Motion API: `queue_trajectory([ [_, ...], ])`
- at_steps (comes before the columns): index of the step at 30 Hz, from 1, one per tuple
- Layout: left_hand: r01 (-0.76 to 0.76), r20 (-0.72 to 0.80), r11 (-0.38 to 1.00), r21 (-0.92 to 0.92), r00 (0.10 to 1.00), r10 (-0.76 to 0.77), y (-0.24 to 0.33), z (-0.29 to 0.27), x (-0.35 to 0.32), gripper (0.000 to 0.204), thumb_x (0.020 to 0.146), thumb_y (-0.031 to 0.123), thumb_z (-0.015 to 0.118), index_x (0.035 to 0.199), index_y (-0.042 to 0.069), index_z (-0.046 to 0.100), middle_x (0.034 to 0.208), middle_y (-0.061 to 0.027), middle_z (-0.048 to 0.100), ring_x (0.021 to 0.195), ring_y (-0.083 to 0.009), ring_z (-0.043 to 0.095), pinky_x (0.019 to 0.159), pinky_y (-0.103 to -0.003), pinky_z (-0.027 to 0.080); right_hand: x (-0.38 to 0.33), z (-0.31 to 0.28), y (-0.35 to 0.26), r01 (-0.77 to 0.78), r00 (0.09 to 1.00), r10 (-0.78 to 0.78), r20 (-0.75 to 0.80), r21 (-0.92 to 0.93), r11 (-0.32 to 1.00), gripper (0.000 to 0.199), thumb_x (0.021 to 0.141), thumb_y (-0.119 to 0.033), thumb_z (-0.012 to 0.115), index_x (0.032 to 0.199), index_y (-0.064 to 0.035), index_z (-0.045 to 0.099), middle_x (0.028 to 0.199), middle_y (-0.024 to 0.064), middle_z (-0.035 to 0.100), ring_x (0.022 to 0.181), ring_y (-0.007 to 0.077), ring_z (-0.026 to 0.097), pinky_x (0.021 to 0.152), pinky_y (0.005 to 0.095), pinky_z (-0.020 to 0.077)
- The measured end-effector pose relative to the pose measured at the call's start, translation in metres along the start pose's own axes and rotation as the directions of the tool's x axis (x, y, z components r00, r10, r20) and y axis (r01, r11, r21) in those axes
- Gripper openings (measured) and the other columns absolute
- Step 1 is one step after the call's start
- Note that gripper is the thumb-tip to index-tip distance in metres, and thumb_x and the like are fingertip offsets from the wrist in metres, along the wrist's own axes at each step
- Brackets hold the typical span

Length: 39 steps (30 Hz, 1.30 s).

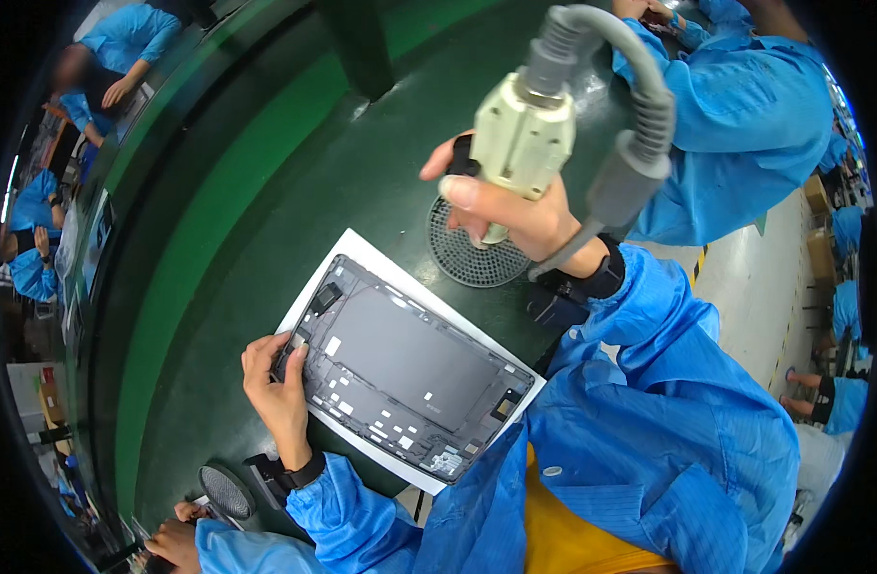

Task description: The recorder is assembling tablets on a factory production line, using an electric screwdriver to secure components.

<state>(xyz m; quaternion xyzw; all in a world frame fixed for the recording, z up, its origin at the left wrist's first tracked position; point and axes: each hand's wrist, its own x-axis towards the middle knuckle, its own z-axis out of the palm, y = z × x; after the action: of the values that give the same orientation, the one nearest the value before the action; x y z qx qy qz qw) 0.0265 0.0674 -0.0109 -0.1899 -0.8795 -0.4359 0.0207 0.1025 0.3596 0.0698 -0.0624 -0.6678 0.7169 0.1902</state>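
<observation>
My right hand is closed round a cream-coloured handheld gun, raised above the table. A thick grey cable with ribbed sleeves runs from its top and loops down by my right wrist. In front of me lies a dark grey tablet back housing, its inner side up, with small white pads and a black part near the corner. Under it is a white board. My left hand grips the housing's left edge, thumb on the inside and fingers mostly hidden behind.
The green table has a round grey grille below my right hand. A second round grille stands at lower left. Co-workers in blue sit close by at the upper right and lower left; others are across the table.
</observation>
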Motion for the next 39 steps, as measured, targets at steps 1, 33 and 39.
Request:
queue_trajectory([
  [1, -0.004, 0.011, 1.000, -0.008, 1.000, 0.004, -0.001, 0.000, 0.001, 0.021, 0.068, 0.001, 0.068, 0.088, -0.001, 0.063, 0.086, -0.0101, 0.057, 0.084, -0.0218, 0.051, 0.077, -0.030, 0.041, 0.003, -0.001, -0.002, -0.014, 1.000, 0.013, 0.025, 0.020, 1.000, 0.026, 0.077, -0.018, 0.065, 0.093, 0.0020, 0.060, 0.071, 0.0043, 0.058, 0.048, 0.0075, 0.051, 0.051, 0.0237, 0.0476],
  [33, -0.142, -0.027, 0.989, 0.027, 0.989, 0.143, -0.006, -0.009, 0.002, 0.019, 0.068, 0.008, 0.071, 0.086, 0.003, 0.066, 0.085, -0.0087, 0.061, 0.080, -0.0247, 0.054, 0.072, -0.032, 0.043, 0.010, -0.018, -0.048, 0.518, 0.854, -0.499, 0.146, -0.332, 0.788, 0.047, 0.064, -0.013, 0.075, 0.105, 0.0005, 0.059, 0.066, 0.0018, 0.056, 0.057, 0.0093, 0.053, 0.053, 0.0246, 0.0428],
  [39, -0.138, -0.028, 0.990, 0.013, 0.990, 0.139, -0.003, -0.007, -0.001, 0.020, 0.069, 0.008, 0.071, 0.087, 0.002, 0.065, 0.085, -0.0096, 0.061, 0.080, -0.0247, 0.055, 0.072, -0.032, 0.044, 0.001, -0.012, -0.037, 0.038, 0.983, -0.075, 0.168, 0.215, 0.976, 0.048, 0.090, -0.038, 0.046, 0.110, 0.0057, 0.050, 0.053, -0.0003, 0.046, 0.051, 0.0059, 0.046, 0.060, 0.0243, 0.0465],
])
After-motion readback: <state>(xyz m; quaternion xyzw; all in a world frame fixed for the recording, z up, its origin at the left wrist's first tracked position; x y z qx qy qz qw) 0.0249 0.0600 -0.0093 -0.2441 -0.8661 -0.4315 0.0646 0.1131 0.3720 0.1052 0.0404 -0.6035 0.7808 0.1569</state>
